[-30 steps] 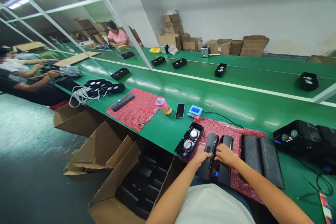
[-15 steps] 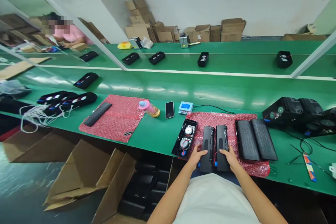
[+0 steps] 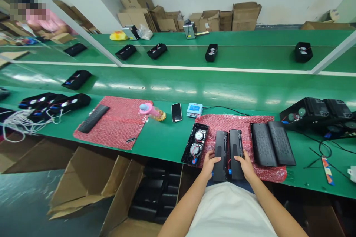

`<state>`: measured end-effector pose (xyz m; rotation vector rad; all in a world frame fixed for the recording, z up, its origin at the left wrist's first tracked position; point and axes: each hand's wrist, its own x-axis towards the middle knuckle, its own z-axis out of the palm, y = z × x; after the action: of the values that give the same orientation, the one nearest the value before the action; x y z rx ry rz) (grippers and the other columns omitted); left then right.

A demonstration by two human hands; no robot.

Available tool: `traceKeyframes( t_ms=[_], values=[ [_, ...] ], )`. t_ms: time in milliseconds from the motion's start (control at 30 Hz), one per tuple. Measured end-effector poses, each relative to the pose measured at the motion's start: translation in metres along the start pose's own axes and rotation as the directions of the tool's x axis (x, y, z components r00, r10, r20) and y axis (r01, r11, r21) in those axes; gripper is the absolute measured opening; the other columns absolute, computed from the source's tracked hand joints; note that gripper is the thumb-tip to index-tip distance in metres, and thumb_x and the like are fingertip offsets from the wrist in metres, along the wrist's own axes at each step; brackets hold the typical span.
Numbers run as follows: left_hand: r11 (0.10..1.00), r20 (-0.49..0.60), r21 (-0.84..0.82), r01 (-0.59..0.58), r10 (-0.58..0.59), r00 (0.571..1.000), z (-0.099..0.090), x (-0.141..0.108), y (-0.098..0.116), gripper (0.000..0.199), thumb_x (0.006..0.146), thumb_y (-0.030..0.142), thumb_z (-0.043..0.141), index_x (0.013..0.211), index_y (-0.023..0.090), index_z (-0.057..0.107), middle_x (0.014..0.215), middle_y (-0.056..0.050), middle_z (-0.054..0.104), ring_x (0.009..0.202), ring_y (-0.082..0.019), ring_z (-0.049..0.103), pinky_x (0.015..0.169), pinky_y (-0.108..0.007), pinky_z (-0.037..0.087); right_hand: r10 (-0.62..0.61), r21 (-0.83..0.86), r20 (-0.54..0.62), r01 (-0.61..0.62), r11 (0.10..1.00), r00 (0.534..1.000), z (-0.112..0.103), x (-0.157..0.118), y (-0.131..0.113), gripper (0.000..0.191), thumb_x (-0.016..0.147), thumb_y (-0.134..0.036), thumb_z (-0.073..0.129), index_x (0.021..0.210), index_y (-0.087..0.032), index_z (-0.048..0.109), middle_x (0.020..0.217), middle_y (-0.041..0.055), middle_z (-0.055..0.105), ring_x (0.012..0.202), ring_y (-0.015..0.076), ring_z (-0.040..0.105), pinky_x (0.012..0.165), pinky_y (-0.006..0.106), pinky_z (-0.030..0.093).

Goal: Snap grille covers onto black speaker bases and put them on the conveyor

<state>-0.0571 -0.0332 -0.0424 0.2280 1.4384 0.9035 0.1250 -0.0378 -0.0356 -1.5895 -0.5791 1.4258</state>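
My left hand is closed around the outer side of a black speaker housing, thumb on top. Beside it, my right hand grips a second black speaker housing the same way. Both housings stand side by side at the table's front edge, a narrow gap between them, with blue connectors and a red wire showing low down. Left of them lies an open black speaker shell with two round drivers. On the right, two black ribbed panels rest on red bubble wrap.
Farther left are a phone, a pink-capped bottle and a small blue-screen device. Black speaker units and cables sit at right. Open cartons stand below the table. Behind, speakers line a green belt; another person sits far left.
The camera view has shifted slightly, so the background sits higher and farther left. Both hands keep their hold on the two housings, which have barely moved.
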Motion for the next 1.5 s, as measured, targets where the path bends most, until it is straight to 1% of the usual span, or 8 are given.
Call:
traceKeyframes(
  t_ms=[200,433,533,667,833,1200,1333,1500],
  values=[
    [0.999,-0.033,-0.038,-0.003,0.001,0.999,0.002,-0.004,0.002,0.054,0.043,0.016,0.080,0.084,0.022,0.046,0.092,-0.003,0.064,0.076,-0.019,0.064,0.069,-0.032,0.050,-0.037,-0.025,-0.005,0.037,0.999,0.999,0.005,0.000,0.002,0.061,0.060,-0.028,0.067,0.119,-0.021,0.055,0.112,0.0049,0.065,0.101,0.0253,0.061,0.094,0.040,0.046],
    [0.998,-0.038,-0.053,0.024,-0.026,0.999,0.003,-0.005,0.005,0.058,0.041,0.013,0.079,0.085,0.023,0.043,0.099,-0.004,0.061,0.071,-0.016,0.062,0.065,-0.030,0.049,-0.014,-0.039,-0.034,0.012,0.999,0.999,0.004,0.001,0.007,0.064,0.060,-0.029,0.068,0.122,-0.022,0.053,0.121,0.0044,0.061,0.109,0.0248,0.057,0.099,0.040,0.043],
    [0.999,-0.045,-0.049,0.022,-0.024,0.999,0.004,-0.005,0.005,0.057,0.040,0.012,0.078,0.085,0.022,0.044,0.097,-0.003,0.061,0.073,-0.016,0.061,0.066,-0.029,0.048,0.002,-0.038,-0.062,-0.004,0.999,0.998,0.004,0.002,0.009,0.065,0.058,-0.029,0.069,0.120,-0.021,0.053,0.120,0.0049,0.062,0.108,0.0252,0.057,0.098,0.040,0.044],
    [0.999,-0.052,-0.039,0.014,-0.016,0.998,0.004,-0.005,0.003,0.056,0.039,0.016,0.079,0.083,0.022,0.045,0.095,-0.002,0.060,0.080,-0.018,0.060,0.071,-0.031,0.047,0.021,-0.017,-0.053,-0.022,1.000,0.998,0.004,0.003,0.010,0.063,0.057,-0.029,0.069,0.118,-0.021,0.054,0.116,0.0044,0.064,0.104,0.0251,0.059,0.096,0.040,0.045],
    [0.999,-0.067,-0.036,0.009,-0.011,0.998,0.004,-0.005,0.001,0.056,0.039,0.015,0.077,0.083,0.023,0.045,0.095,-0.001,0.059,0.087,-0.019,0.059,0.076,-0.031,0.046,0.006,-0.019,-0.054,-0.007,1.000,0.999,0.004,0.002,0.010,0.062,0.058,-0.028,0.069,0.118,-0.021,0.054,0.117,0.0043,0.063,0.107,0.0257,0.058,0.099,0.041,0.043],
    [0.999,-0.051,-0.035,-0.016,0.015,0.999,0.005,-0.005,-0.002,0.055,0.043,0.013,0.076,0.087,0.023,0.044,0.100,-0.003,0.060,0.087,-0.019,0.060,0.076,-0.032,0.047,-0.033,-0.031,-0.039,0.031,0.999,0.999,0.004,0.003,0.010,0.060,0.059,-0.029,0.068,0.117,-0.020,0.055,0.116,0.0047,0.063,0.107,0.0251,0.058,0.099,0.041,0.042],
    [0.999,-0.052,-0.019,-0.036,0.035,0.998,0.005,-0.006,-0.002,0.054,0.044,0.014,0.076,0.087,0.023,0.045,0.098,-0.002,0.060,0.086,-0.019,0.060,0.076,-0.032,0.047,-0.019,-0.026,-0.031,0.018,1.000,0.999,0.004,0.003,0.009,0.058,0.059,-0.028,0.067,0.116,-0.020,0.055,0.114,0.0044,0.064,0.104,0.0252,0.059,0.098,0.041,0.043],
    [0.999,-0.046,0.011,-0.049,0.050,0.998,0.006,-0.007,-0.001,0.051,0.044,0.014,0.075,0.086,0.022,0.046,0.095,-0.002,0.061,0.086,-0.019,0.060,0.079,-0.033,0.047,-0.056,-0.035,-0.028,0.055,0.998,0.998,0.003,0.004,0.009,0.055,0.060,-0.028,0.067,0.113,-0.020,0.058,0.112,0.0043,0.065,0.103,0.0258,0.059,0.097,0.042,0.043]
  ],
)
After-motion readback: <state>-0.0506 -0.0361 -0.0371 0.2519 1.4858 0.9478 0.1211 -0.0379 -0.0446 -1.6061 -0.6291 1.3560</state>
